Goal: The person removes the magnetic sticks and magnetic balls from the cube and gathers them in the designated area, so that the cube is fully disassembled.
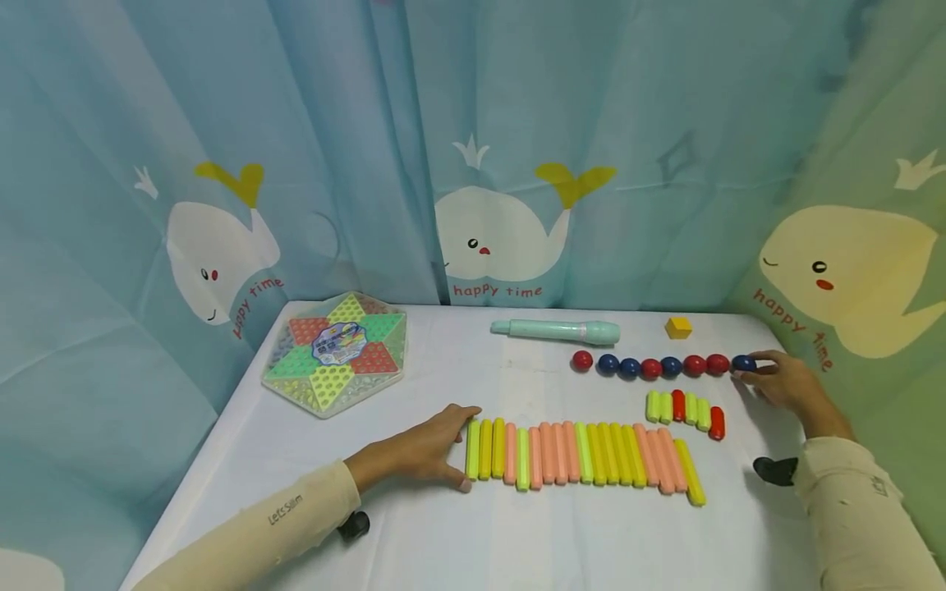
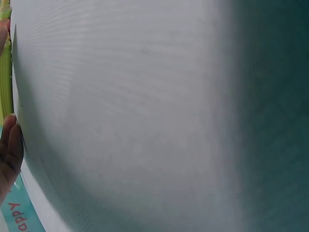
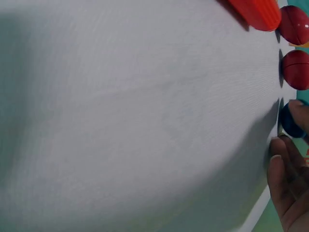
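Note:
My right hand [image 1: 787,384] pinches a dark blue ball [image 1: 744,363] at the right end of a row of red and blue balls. In the right wrist view its fingertips lie against that blue ball [image 3: 291,121], beside a red ball [image 3: 296,70]. At the left end of a long row of yellow, green and pink sticks is my left hand [image 1: 429,447], its thumb and fingers spread apart. They lie near the two ends of the first green stick [image 1: 473,450]; whether they touch it I cannot tell. The left wrist view catches only part of the hand [image 2: 10,154].
Short green and red sticks [image 1: 678,406] lie between the balls and the long row. Behind the balls are a teal pen-like tube [image 1: 557,331] and a yellow cube [image 1: 677,328]. A hexagonal star-patterned game board [image 1: 314,328] lies at the back left, near the curtain [image 1: 355,123].

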The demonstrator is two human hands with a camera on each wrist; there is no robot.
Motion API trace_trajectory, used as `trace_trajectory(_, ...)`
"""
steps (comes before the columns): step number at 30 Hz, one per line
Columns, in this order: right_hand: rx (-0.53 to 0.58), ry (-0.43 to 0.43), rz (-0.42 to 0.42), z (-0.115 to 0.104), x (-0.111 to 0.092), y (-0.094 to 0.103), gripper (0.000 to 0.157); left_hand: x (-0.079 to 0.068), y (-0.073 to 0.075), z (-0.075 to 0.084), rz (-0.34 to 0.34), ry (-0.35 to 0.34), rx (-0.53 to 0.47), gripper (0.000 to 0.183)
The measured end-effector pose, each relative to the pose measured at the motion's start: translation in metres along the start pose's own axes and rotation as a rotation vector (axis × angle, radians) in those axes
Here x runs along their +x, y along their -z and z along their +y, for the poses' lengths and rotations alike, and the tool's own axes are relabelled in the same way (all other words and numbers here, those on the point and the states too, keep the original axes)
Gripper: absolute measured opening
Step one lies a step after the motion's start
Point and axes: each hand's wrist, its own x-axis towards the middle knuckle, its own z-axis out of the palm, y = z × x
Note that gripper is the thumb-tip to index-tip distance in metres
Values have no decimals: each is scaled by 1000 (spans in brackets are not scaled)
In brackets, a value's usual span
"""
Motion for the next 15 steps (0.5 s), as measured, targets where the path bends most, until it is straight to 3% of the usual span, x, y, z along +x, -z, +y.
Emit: trace_trajectory(15,-11,32,0,-5,-5,3,89,-1,4,1,-6,12,-21,111)
